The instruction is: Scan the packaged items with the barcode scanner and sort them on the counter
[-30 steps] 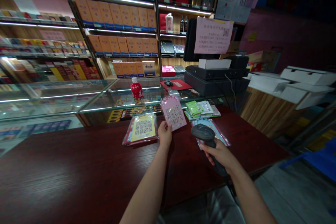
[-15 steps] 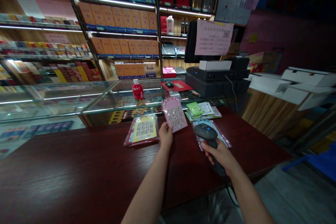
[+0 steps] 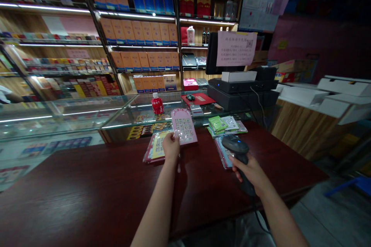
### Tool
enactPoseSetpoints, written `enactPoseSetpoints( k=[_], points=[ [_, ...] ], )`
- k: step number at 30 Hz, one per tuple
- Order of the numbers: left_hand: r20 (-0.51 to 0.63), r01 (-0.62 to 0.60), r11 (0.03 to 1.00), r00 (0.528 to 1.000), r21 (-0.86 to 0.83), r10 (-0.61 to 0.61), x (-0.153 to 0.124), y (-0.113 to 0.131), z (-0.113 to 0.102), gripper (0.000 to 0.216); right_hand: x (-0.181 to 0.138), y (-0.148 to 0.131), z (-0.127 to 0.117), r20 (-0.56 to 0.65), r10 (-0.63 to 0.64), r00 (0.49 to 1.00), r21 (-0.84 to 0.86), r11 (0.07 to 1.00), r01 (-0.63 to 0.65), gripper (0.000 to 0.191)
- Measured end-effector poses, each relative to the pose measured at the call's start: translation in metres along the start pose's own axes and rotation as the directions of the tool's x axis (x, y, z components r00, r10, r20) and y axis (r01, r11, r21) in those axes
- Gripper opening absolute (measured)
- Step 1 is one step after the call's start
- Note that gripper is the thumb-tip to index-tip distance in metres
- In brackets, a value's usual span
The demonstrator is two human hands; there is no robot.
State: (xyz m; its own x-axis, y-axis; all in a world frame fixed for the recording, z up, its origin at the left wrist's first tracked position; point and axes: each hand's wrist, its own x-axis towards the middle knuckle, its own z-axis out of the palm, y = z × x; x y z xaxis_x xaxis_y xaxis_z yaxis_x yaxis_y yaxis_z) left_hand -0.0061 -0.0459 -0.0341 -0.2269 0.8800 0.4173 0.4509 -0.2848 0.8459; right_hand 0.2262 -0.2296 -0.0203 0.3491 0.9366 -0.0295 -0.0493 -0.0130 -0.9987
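Observation:
My left hand pinches the lower corner of a pink packet printed with a grid of small pictures, held upright above the dark red counter. Under that hand lies a stack of similar packets with a yellow one on top. My right hand is wrapped round the grip of a black barcode scanner, its head pointing away over a clear-wrapped packet lying flat on the counter.
Green and white packets lie at the counter's far edge. A glass display case carries a red bottle. A till with monitor and pink notice stands right; stocked shelves behind.
My left hand has carried the pink packet left, over the yellow stack. The scanner hand has stayed in place while the view tilted slightly.

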Motion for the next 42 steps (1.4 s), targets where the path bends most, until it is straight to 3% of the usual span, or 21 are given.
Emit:
enactPoseSetpoints(
  k=[4,8,13,16,18,21,24,32,38,42],
  points=[
    [-0.163,0.051,0.989,0.986,0.141,-0.028,0.002,-0.022,-0.033,0.017,-0.002,-0.002,0.001,-0.043,0.02,0.999,-0.009,1.0,-0.02,0.046],
    [-0.301,0.177,0.937,0.95,0.303,-0.083,-0.009,-0.031,-0.048,0.022,-0.002,-0.001,0.003,-0.039,0.003,0.999,-0.02,1.0,-0.004,0.047],
    [-0.328,0.27,0.787,0.94,0.555,-0.091,-0.019,-0.019,-0.053,0.036,-0.002,0.0,0.006,-0.024,-0.006,1.0,-0.022,1.0,0.005,0.048],
    [-0.244,0.143,0.732,0.969,0.666,0.033,-0.024,-0.013,-0.051,0.039,-0.001,0.001,0.008,-0.002,-0.015,1.0,-0.014,1.0,0.015,0.049],
    [-0.082,-0.062,0.734,0.984,0.676,0.158,-0.029,-0.012,-0.045,0.039,0.001,0.002,0.009,0.0,-0.023,1.0,-0.015,1.0,0.023,0.05],
    [0.131,-0.286,0.723,0.956,0.629,0.263,-0.036,-0.014,-0.035,0.038,0.001,0.003,0.009,-0.009,-0.022,1.0,-0.02,1.0,0.022,0.05],
    [0.192,-0.301,0.723,0.953,0.621,0.232,-0.039,-0.016,-0.028,0.034,0.0,0.002,0.008,-0.006,-0.017,1.0,-0.014,1.0,0.017,0.047],
    [0.187,-0.246,0.695,0.969,0.676,0.161,-0.036,-0.014,-0.031,0.032,0.001,0.002,0.004,-0.033,0.021,0.999,0.05,0.999,-0.019,0.054],
    [0.152,-0.33,0.748,0.942,0.576,0.298,-0.038,-0.013,-0.024,0.031,0.0,-0.001,-0.009,-0.038,-0.004,0.999,0.089,0.996,0.008,0.05],
    [0.233,-0.406,0.784,0.914,0.471,0.333,-0.044,0.0,-0.007,0.022,0.001,-0.001,-0.024,-0.067,-0.024,0.997,0.137,0.99,0.034,0.052]
  ],
)
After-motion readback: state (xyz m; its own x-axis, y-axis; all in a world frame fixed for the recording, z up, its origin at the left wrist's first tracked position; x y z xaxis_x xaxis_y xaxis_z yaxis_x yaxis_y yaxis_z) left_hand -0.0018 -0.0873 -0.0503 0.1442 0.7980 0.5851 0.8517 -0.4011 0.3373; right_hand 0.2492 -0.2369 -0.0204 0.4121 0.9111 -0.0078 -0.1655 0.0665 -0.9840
